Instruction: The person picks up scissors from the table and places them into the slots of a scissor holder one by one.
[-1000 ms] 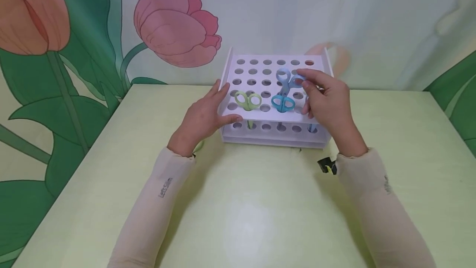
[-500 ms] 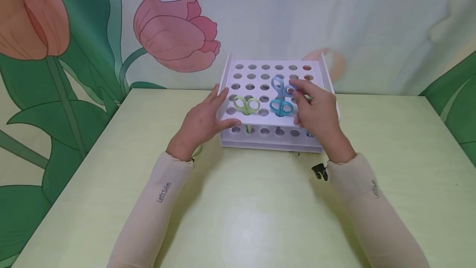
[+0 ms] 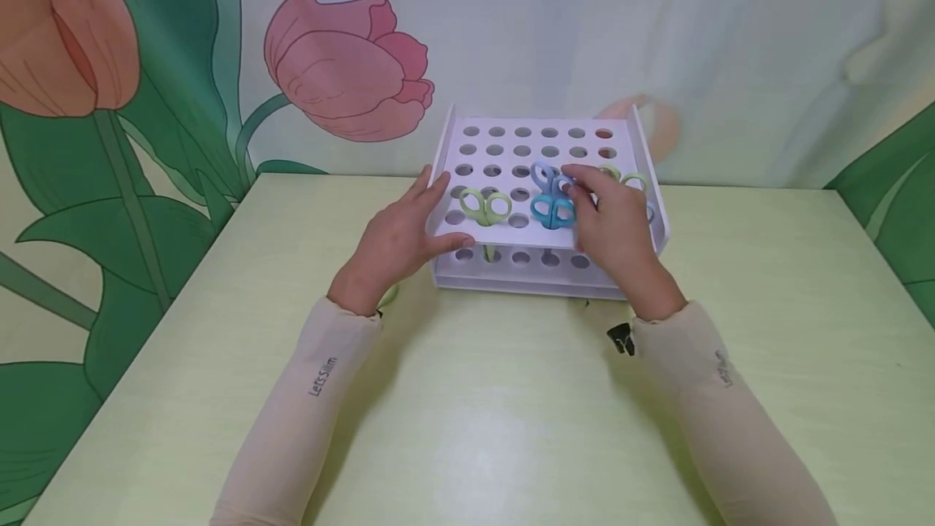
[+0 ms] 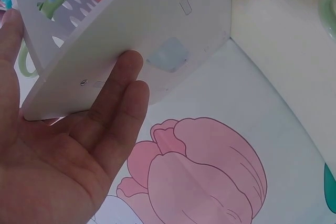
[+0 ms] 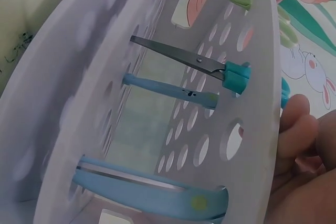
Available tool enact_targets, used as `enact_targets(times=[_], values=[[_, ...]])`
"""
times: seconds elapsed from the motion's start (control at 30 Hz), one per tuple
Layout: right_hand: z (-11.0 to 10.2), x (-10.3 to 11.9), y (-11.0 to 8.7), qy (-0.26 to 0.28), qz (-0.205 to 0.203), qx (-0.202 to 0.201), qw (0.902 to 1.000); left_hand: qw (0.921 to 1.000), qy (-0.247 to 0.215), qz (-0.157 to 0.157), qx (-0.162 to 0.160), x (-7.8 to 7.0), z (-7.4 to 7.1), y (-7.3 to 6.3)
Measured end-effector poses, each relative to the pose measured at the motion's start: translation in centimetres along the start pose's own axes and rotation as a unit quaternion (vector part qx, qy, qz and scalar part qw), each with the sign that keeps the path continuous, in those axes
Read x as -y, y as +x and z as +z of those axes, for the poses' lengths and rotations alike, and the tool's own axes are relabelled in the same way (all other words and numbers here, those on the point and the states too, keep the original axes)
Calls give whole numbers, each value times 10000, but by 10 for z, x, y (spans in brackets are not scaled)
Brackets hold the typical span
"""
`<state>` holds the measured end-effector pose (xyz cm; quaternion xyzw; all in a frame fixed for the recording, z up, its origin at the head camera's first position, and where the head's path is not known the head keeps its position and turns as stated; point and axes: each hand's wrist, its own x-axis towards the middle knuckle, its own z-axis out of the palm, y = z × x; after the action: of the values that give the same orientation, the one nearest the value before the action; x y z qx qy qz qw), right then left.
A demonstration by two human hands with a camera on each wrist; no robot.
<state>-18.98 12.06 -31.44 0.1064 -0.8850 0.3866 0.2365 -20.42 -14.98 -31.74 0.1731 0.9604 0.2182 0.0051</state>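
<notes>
Four pairs of scissors can be counted standing in the white rack (image 3: pixel 536 148) in the head view: one light green pair (image 3: pixel 485 205) near the front left, one teal pair (image 3: pixel 552 212) in the middle of the front part, one pale blue pair (image 3: pixel 549 177) just behind the teal one, and one more green pair (image 3: pixel 621 177) at the right side, partly hidden by the hand. The rack has two perforated plates, one above the other, and it sits on one pale green table (image 3: pixel 467 396), near its far edge.

The right hand (image 3: pixel 612 222) is over the front right part of the rack, and its fingertips pinch a handle ring of the pale blue pair, which stands with its blades down in a hole. The right wrist view shows blades passing down through the holes between the two plates.

The left hand (image 3: pixel 394 238) rests flat against the left wall of the rack, fingers straight, the thumb at the front edge; it grasps nothing. Both arms wear one beige sleeve each.
</notes>
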Motion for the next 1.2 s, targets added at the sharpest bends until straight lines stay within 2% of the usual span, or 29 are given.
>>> enact_targets(times=[0.13, 0.37, 0.57, 0.77, 1.03, 1.2], values=[[1, 0, 2, -34, 20, 14, 10000, 10000, -2, 11, -14, 0, 0, 0], [-2, 2, 4, -156, 376, 304, 9987, 10000, -12, 16, -19, 0, -1, 0], [-4, 4, 4, -216, 459, 450, 9977, 10000, -9, 20, -7, 0, -1, 0], [-6, 6, 4, -153, 519, 483, 9974, 10000, -39, -6, 0, 1, 0, 1], [-10, 12, 2, -8, 956, 752, 9926, 10000, -62, -16, 6, 0, -1, 0], [-11, 13, 1, 29, 930, 690, 9933, 10000, -45, -46, 26, -2, -1, 0]])
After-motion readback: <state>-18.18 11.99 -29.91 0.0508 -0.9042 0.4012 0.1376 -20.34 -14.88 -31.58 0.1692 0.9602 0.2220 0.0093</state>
